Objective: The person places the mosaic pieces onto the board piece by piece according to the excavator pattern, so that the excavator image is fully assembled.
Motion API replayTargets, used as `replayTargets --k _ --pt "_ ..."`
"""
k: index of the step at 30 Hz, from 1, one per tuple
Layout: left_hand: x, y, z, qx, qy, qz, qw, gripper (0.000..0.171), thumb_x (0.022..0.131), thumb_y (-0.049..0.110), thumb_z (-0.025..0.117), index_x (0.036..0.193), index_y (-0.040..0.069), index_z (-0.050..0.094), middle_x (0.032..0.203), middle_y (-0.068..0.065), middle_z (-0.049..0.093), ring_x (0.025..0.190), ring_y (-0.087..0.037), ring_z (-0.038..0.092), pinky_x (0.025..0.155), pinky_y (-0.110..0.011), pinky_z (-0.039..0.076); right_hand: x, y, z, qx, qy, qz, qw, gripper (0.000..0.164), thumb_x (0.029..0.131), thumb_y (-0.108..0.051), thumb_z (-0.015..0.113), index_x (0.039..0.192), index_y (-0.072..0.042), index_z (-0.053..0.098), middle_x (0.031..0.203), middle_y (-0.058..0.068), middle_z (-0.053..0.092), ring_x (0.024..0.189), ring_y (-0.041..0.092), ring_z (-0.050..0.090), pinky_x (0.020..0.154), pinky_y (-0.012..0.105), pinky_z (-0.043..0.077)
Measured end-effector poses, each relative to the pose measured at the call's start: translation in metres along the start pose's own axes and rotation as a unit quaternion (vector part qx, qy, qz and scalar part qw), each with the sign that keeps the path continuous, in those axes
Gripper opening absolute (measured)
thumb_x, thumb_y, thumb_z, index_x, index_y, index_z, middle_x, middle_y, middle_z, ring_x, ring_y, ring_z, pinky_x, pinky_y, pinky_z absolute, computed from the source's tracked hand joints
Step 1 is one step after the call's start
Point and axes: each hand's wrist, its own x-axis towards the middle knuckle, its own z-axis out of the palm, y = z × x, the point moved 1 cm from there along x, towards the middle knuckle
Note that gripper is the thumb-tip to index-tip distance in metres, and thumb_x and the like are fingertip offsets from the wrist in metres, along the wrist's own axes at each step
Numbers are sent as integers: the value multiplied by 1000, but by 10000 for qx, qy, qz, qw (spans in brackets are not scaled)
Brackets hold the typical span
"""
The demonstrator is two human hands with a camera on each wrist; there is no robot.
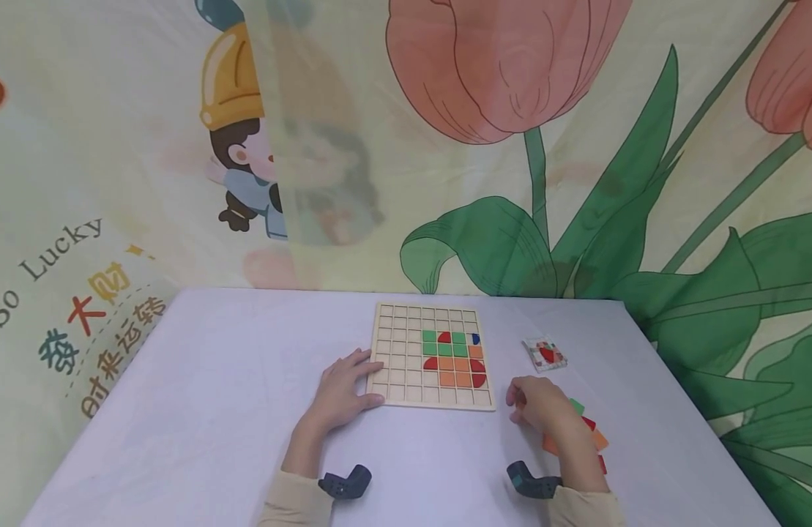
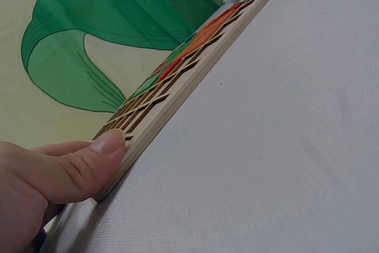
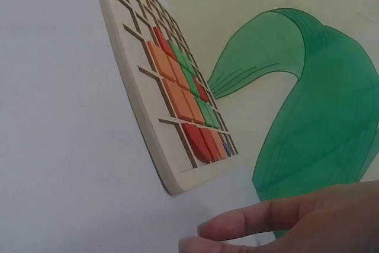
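Note:
A wooden grid board (image 1: 395, 391) lies on the white table. In its right half sit green squares (image 1: 430, 350), orange squares (image 1: 447, 378), red rounded pieces (image 1: 478, 380) and one small blue piece (image 1: 475, 339). My left hand (image 1: 340, 391) rests on the board's left edge, fingers spread; the left wrist view shows the thumb (image 2: 109, 143) on the near corner. Just right of the board, my right hand (image 1: 544, 402) hovers with fingers loosely bent and nothing visible between them. Beneath its wrist, loose orange pieces (image 1: 600, 440), partly hidden, lie with red and green ones.
A small clear packet (image 1: 545, 354) with red shapes in it lies beyond the right hand. Dark wrist devices (image 1: 348, 483) are strapped at both cuffs. Behind the table's far edge hangs a printed cloth (image 1: 340, 263) with tulips and leaves.

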Motion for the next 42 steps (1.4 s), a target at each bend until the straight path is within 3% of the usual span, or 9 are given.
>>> replayTargets --k 11,16,22,33,38,42 --pt "1 -1 1 3 -93 -97 9999 55 77 28 76 128 15 60 149 -8 42 144 -29 26 119 -52 14 5 19 -5 386 149 -106 9991 24 80 -27 76 98 -16 65 83 2 59 76 16 52 67 29 52" --pt "1 -1 1 -44 -120 -66 9999 56 76 29 76 128 15 60 149 -8 41 144 -30 26 119 -52 14 -3 32 -13 397 -123 10 9991 34 74 -19 81 104 -16 65 95 5 61 86 19 55 71 36 58" --pt "1 -3 3 -43 -106 -164 9998 56 76 30 76 128 17 59 150 -5 41 145 -28 25 120 -51 13 -4 33 -11 339 -224 13 9992 31 72 -15 82 97 -14 64 90 4 60 83 18 54 70 34 58" --pt "1 -4 2 -14 -41 -21 10000 56 76 29 77 127 16 60 149 -6 42 144 -29 26 119 -52 15 -4 41 -11 448 -160 -75 9988 24 74 -17 80 87 -13 60 78 2 57 77 17 51 65 28 51" --pt "1 -3 1 -44 -99 -62 9999 56 76 29 76 128 16 59 149 -6 41 144 -28 25 119 -52 14 -4 40 -17 649 144 -152 9977 18 81 -16 75 92 -13 61 80 3 57 77 18 51 62 27 50" --pt "1 -4 2 -59 -111 -111 9999 56 77 30 76 129 17 59 149 -5 41 145 -28 25 120 -51 14 2 21 -15 837 600 -431 9937 17 84 -13 72 99 -13 65 84 2 60 78 16 53 65 25 53"
